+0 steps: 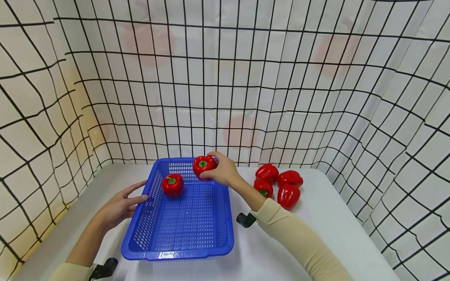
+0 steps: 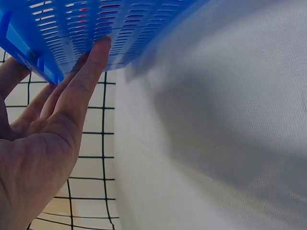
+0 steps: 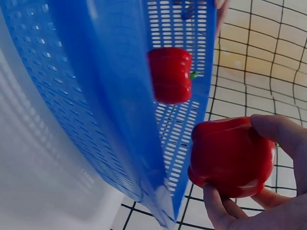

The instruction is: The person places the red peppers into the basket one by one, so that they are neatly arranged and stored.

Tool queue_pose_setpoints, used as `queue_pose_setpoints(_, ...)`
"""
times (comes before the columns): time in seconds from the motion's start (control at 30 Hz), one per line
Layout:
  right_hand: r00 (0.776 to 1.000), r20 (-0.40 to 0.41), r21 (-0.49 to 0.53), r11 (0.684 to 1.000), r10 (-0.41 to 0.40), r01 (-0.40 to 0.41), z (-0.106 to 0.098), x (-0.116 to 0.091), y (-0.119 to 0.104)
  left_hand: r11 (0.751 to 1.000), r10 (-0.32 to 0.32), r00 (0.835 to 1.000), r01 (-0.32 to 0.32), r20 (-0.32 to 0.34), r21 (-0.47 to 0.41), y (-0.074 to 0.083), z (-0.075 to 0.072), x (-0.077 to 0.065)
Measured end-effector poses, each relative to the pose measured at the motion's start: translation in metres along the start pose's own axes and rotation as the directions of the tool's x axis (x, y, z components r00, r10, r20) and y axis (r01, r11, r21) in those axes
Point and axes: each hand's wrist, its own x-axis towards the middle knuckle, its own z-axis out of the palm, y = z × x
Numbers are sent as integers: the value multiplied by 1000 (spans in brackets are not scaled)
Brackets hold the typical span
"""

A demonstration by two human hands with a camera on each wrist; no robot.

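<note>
A blue plastic basket (image 1: 184,222) with perforated walls stands on the white table. One red bell pepper (image 1: 172,185) with a green stem sits inside it, toward the back left. Over the basket's back right corner, my right hand (image 1: 223,170) grips a second red bell pepper (image 1: 204,167) between thumb and fingers. That held pepper (image 3: 232,157) fills the grasp in the right wrist view. At the left side of the basket, my left hand (image 1: 121,206) touches the rim and outer wall with fairly straight fingers (image 2: 79,88).
Several more red bell peppers (image 1: 289,196) lie in a cluster on the white table (image 1: 334,234), right of the basket. Black wire grid (image 1: 246,97) with white sheeting behind it encloses the back and both sides.
</note>
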Motion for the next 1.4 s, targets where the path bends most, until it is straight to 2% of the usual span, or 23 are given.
queue_pose_setpoints(0.47,1000,-2,-103,994,-26,25,28,8,21,1000,-4,1000,4,-4,-1,0,1,-2)
queue_pose_setpoints(0.83,998,-46,-117,992,-50,44,46,5,35,1000,8,1000,-8,-1,2,1,0,-1)
queue_pose_setpoints(1.03,995,-63,-145,987,-80,70,50,5,37,1000,5,1000,-5,-4,-1,0,0,-1)
queue_pose_setpoints(1.27,995,-75,-196,980,-59,43,52,4,38,1000,1,1000,-1,-9,7,-1,2,0)
queue_pose_setpoints(1.4,997,-55,-226,973,-61,47,52,3,37,1000,-2,1000,2,-10,6,-1,1,0)
